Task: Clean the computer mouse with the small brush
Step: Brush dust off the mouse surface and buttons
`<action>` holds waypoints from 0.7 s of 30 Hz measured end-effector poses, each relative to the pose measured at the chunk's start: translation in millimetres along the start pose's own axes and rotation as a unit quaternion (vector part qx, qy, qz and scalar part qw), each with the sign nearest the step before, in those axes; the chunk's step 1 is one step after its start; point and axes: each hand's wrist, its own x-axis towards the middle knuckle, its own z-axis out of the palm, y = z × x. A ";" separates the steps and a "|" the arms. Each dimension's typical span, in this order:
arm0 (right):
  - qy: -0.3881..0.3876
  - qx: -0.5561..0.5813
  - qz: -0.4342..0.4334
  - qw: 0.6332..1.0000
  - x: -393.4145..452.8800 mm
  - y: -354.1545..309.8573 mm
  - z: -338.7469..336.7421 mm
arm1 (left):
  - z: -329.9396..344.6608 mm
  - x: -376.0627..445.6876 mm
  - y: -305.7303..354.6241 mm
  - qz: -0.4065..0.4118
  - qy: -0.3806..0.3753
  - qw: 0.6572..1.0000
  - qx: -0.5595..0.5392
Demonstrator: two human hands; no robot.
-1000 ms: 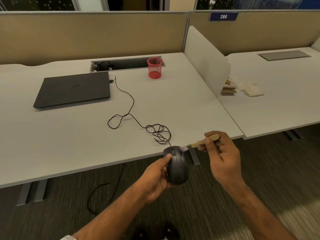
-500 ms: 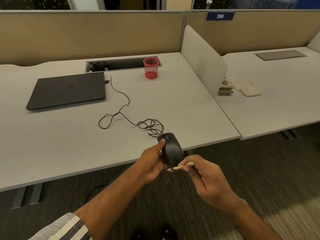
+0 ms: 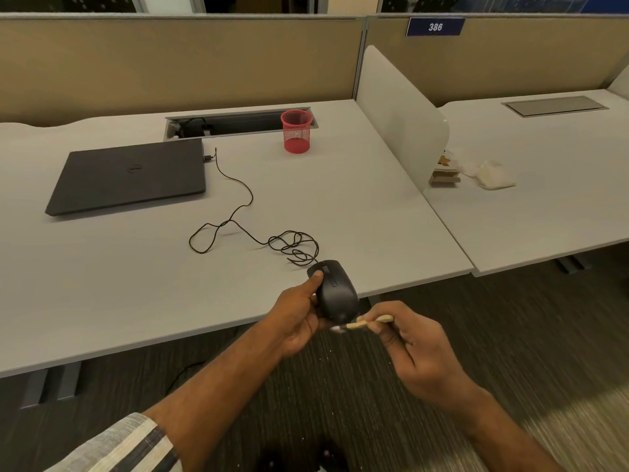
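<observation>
A black wired computer mouse [image 3: 335,292] is held in the air just past the desk's front edge, top side up. My left hand [image 3: 299,318] grips it from the left, thumb on its front left side. My right hand [image 3: 413,349] pinches a small brush with a pale wooden handle [image 3: 366,322]. The brush's light bristle tip points left and sits at the mouse's near, lower end, touching or almost touching it. The mouse's thin black cable [image 3: 245,216] lies in loops on the desk and runs to the laptop.
A shut dark laptop [image 3: 131,177] lies on the grey desk [image 3: 102,284] at left. A red mesh cup [image 3: 296,131] stands by the open cable tray. A white divider panel [image 3: 398,110] separates the neighbouring desk, where a white cloth [image 3: 492,175] lies. Dark carpet lies below.
The brush moved from the mouse's front end down to its near end. Both hands with the mouse rose slightly toward the desk edge, and the view shifted a little.
</observation>
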 end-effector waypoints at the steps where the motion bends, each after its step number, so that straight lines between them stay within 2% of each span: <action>1: -0.012 0.002 0.005 1.000 -1.3 0.5 -0.4 | 0.2 0.8 0.6 0.004 0.000 1.000 0.010; 3: -0.002 0.025 0.015 1.000 -0.5 -0.4 -4.7 | 1.1 2.2 1.6 0.006 0.003 1.000 0.025; 7: 0.084 0.045 0.018 0.995 9.7 0.5 -18.3 | 0.8 2.7 3.7 -0.005 0.001 1.000 0.023; 9: 0.101 0.037 0.023 0.994 13.0 3.5 -22.7 | 1.1 2.8 4.0 -0.006 0.000 1.000 0.025; 12: 0.081 0.043 0.047 0.995 11.9 6.7 -23.5 | 2.0 2.1 4.1 -0.004 -0.004 1.000 0.015; 19: -0.022 0.067 0.085 0.994 3.7 14.7 -32.8 | -3.5 1.5 3.7 -0.005 0.002 1.000 0.009; 21: -0.021 0.082 0.086 0.993 4.6 16.4 -33.3 | -3.5 2.2 4.1 -0.004 0.006 1.000 0.017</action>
